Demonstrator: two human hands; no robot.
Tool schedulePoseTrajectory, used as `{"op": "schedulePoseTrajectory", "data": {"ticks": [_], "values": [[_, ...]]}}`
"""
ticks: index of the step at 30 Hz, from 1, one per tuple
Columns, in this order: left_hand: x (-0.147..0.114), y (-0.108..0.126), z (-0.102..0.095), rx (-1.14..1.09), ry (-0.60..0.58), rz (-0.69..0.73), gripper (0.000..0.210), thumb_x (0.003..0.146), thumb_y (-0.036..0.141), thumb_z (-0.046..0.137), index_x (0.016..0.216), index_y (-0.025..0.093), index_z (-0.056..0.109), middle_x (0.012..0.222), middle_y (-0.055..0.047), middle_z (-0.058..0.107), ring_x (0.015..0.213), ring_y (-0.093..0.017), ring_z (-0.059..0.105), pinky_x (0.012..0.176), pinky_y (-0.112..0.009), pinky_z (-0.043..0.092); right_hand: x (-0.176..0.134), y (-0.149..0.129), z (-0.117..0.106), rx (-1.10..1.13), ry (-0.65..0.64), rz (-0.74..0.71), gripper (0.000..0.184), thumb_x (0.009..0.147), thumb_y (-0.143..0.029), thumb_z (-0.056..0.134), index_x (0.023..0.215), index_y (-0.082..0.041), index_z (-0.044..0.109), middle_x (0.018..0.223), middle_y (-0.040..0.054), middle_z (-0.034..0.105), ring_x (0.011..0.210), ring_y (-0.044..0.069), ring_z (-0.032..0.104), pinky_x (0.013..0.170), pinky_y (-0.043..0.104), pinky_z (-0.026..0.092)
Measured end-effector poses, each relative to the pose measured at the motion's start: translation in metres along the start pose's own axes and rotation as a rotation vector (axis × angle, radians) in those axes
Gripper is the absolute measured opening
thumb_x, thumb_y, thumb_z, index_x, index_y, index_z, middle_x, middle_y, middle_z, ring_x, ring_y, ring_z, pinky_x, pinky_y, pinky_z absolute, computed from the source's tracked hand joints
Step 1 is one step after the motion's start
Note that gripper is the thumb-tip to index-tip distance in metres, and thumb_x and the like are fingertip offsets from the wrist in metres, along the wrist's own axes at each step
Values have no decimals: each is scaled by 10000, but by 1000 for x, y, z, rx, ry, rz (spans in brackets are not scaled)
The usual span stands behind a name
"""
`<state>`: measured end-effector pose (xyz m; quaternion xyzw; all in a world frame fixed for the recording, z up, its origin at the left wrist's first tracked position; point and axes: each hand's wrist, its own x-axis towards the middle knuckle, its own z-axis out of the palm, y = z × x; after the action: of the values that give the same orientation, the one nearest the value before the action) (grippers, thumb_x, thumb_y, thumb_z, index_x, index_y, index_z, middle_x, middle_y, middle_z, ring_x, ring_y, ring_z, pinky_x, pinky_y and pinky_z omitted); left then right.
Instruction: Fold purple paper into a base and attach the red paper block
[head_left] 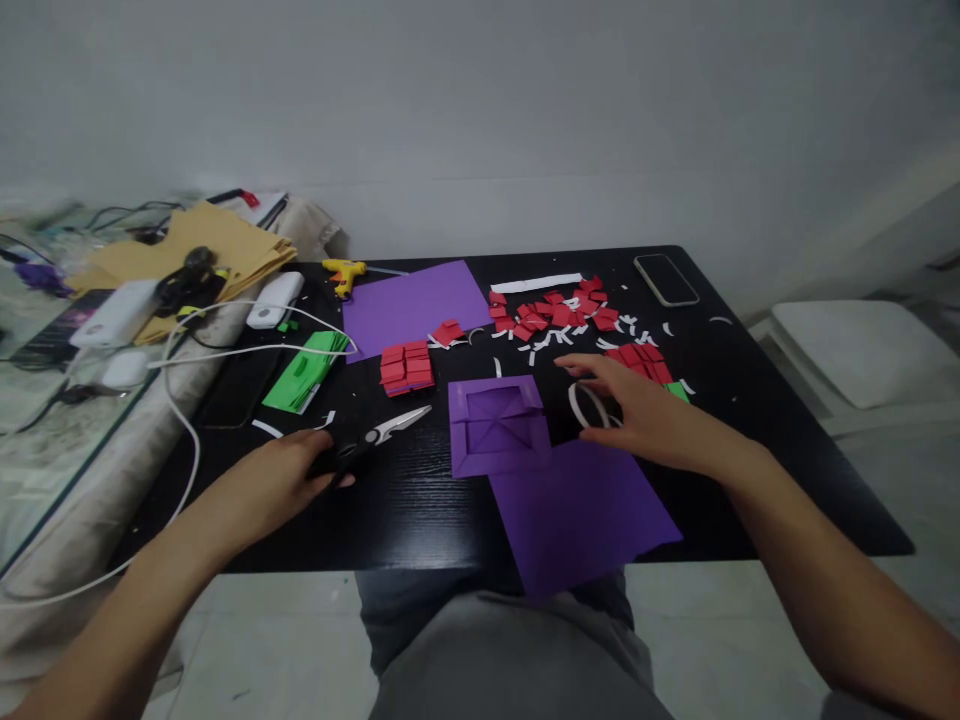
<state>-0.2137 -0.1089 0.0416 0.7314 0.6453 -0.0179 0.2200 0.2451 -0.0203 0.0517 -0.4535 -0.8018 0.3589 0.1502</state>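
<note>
My left hand (300, 468) is closed around the black handles of a pair of scissors (390, 426), whose metal blades point right over the table. Between thumb and fingers, my right hand (637, 410) grips a thin roll of tape (581, 405), held on edge just above the tabletop. Midway between both hands lies a folded purple paper frame (463, 462) with creases meeting in its centre. A flat purple sheet (585, 515) extends from under it past the table's front edge. Behind the scissors sits a stack of folded red paper pieces (406, 368).
Red paper pieces (559, 315) and white strips lie scattered at the back. A green paper bundle (307, 372), a yellow glue gun (345, 277) and a white cable (196, 440) are on the left. A phone (666, 279) rests back right, near a white stool (829, 350).
</note>
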Motion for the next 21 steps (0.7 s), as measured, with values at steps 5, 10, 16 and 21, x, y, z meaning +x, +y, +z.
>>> {"op": "schedulePoseTrajectory", "data": {"ticks": [5,10,16,21], "values": [[-7,-15,8,117,76,-46,298,898,486,562,923,224,702,954,-181,758,836,-384,740,746,-450,533,6,13,11,-240,-64,64,873,777,-72,681,1577,-340,455,1451,141,579,1269,385,644,1084,640,512],[-2,-17,12,127,90,-54,267,890,428,524,927,211,674,956,-204,745,829,-400,735,743,-471,534,8,-7,28,129,126,-17,692,788,-303,825,1441,-323,597,1426,111,561,1333,344,567,1128,593,483],[8,-2,4,155,82,-79,287,896,400,523,902,173,699,952,-215,737,814,-385,725,747,-463,532,6,-38,55,1083,-175,85,610,829,-288,797,1414,-299,626,889,-19,576,710,123,546,662,287,535],[5,71,10,-294,251,50,322,997,457,534,976,214,744,900,-72,750,789,-236,688,742,-330,500,11,-50,78,1261,-363,129,673,781,-186,819,1418,-304,637,805,-58,548,655,93,489,610,235,440]]}}
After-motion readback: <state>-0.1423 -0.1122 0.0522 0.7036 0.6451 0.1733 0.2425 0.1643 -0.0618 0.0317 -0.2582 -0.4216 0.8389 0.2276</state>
